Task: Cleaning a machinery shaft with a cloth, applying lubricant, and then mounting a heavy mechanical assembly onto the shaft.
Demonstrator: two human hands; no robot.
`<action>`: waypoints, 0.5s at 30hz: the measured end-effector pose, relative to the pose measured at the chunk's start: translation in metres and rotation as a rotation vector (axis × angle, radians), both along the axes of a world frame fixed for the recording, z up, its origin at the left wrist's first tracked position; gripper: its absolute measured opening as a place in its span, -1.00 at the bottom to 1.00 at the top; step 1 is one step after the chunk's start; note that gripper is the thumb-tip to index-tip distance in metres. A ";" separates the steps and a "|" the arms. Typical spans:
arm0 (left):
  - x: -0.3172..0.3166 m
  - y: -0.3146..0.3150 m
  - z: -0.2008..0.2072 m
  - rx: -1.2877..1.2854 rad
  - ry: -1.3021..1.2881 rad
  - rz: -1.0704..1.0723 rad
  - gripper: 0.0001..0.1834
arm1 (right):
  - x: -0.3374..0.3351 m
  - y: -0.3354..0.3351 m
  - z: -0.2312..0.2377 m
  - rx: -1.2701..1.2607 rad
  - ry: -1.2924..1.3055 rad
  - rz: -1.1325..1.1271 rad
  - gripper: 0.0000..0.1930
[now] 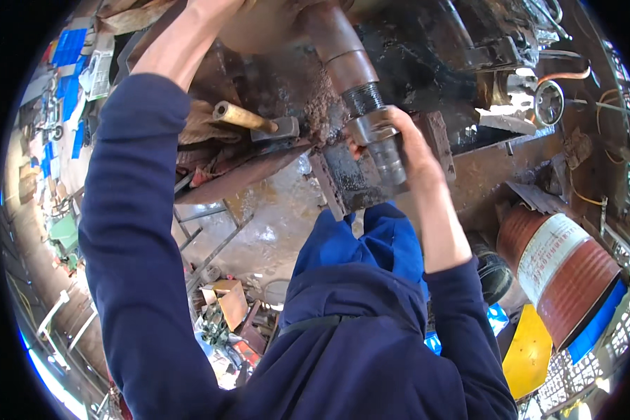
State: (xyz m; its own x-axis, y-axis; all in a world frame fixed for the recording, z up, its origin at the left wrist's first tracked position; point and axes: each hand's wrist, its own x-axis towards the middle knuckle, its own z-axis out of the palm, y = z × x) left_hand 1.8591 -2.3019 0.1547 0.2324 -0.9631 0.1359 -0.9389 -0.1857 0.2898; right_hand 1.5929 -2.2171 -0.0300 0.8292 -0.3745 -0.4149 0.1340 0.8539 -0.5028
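My right hand (411, 143) is wrapped round a shiny metal collar (362, 131) on a thick shaft. Just above the collar runs a dark threaded section (364, 99), and beyond it a wider brown cylinder (351, 70). Below the collar a smooth bare metal end (388, 162) points toward me, over a rusty metal trough (350, 183). My left hand (220, 5) reaches up to the top edge, where its fingers are cut off and a blurred round form hides what it touches. A hammer with a wooden handle (245, 117) lies left of the shaft.
A red drum with a pale label (549, 255) stands at the right, near a yellow panel (527, 353). A small handwheel (549, 103) sits on machinery at the upper right. Wet floor (259, 234) and a metal frame (213, 238) show at lower left, with clutter beyond.
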 end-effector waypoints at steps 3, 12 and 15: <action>-0.005 -0.008 -0.001 -0.003 0.009 -0.002 -0.40 | 0.026 0.030 -0.029 0.758 -0.767 -0.135 -0.07; 0.003 0.000 -0.001 0.004 -0.068 0.003 -0.38 | 0.031 0.015 0.074 -1.228 1.095 0.163 -0.19; 0.010 -0.002 -0.010 -0.064 -0.076 -0.046 -0.38 | 0.013 0.002 0.045 -0.764 0.659 0.057 -0.25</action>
